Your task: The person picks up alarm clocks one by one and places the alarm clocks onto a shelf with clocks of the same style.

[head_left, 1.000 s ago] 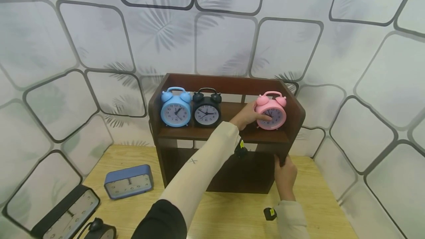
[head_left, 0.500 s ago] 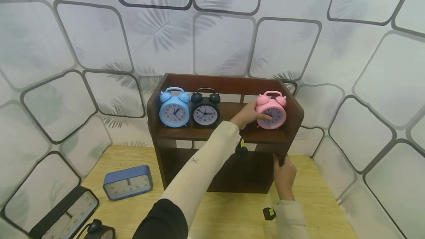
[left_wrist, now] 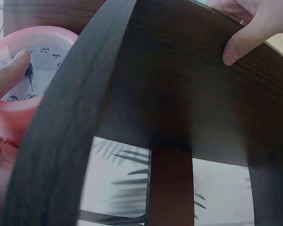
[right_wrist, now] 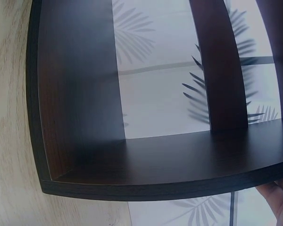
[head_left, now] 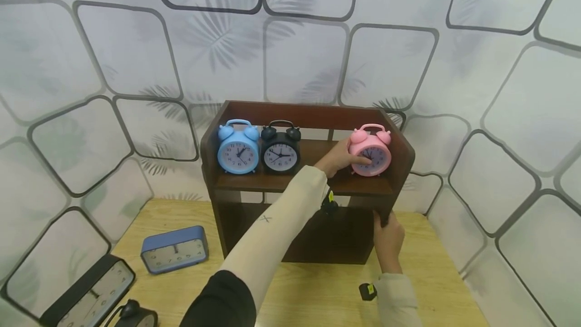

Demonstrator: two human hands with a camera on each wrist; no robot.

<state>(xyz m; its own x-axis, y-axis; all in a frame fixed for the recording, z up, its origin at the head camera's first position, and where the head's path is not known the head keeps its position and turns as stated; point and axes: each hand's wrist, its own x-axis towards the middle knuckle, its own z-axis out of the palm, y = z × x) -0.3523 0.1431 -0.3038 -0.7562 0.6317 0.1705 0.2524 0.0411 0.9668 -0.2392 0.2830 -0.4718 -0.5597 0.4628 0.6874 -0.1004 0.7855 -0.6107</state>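
On the right end of the brown wooden shelf's (head_left: 317,184) upper board stands a pink twin-bell alarm clock (head_left: 381,163). My left hand (head_left: 338,158) grips it from the left, with the thumb (left_wrist: 12,75) across its dial. Below, my right hand (head_left: 389,240) holds the shelf's right side panel. The left wrist view shows that thumb (left_wrist: 243,44) on the panel's inner face. Fingers (right_wrist: 276,195) show outside the panel in the right wrist view. To the left, a blue twin-bell alarm clock (head_left: 238,158) and a black one (head_left: 281,158) stand side by side.
Left of the shelf on the wooden table (head_left: 317,296) sits a blue rectangular clock (head_left: 175,249). A black rectangular clock (head_left: 91,294) and a black bell clock (head_left: 136,314), partly cut off, are nearer. Patterned walls (head_left: 308,59) stand behind and beside the table.
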